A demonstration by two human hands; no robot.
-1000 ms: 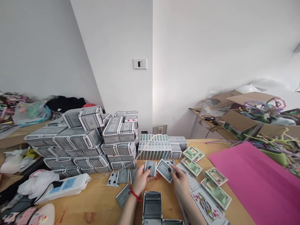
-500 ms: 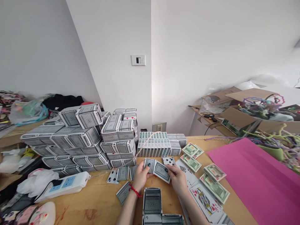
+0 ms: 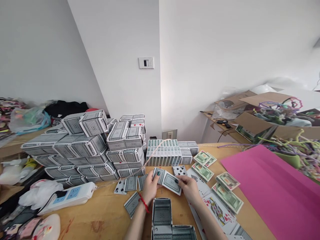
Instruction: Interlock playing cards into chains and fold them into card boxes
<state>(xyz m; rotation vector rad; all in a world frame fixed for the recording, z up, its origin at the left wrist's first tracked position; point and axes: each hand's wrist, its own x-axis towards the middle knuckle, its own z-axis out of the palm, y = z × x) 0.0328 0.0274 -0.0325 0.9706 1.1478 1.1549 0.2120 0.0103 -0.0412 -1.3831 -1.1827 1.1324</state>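
Two playing cards with grey patterned backs are held edge by edge over the table. My left hand, a red string at its wrist, pinches the left playing card, thumb on top. In my right hand, the right playing card is gripped at its right edge; the two cards overlap or touch where they meet. Right below them stands an open-topped box made of cards. Loose cards lie by my left forearm, and a spade card lies just behind my right hand.
Stacked card-covered blocks rise at the left. A row of green-edged packs stands behind my hands. Green note bundles and large cards lie to the right, beside pink paper. A white power strip sits at left.
The view has shifted very slightly. Both hands keep the two playing cards in nearly the same place, with hardly any visible movement.
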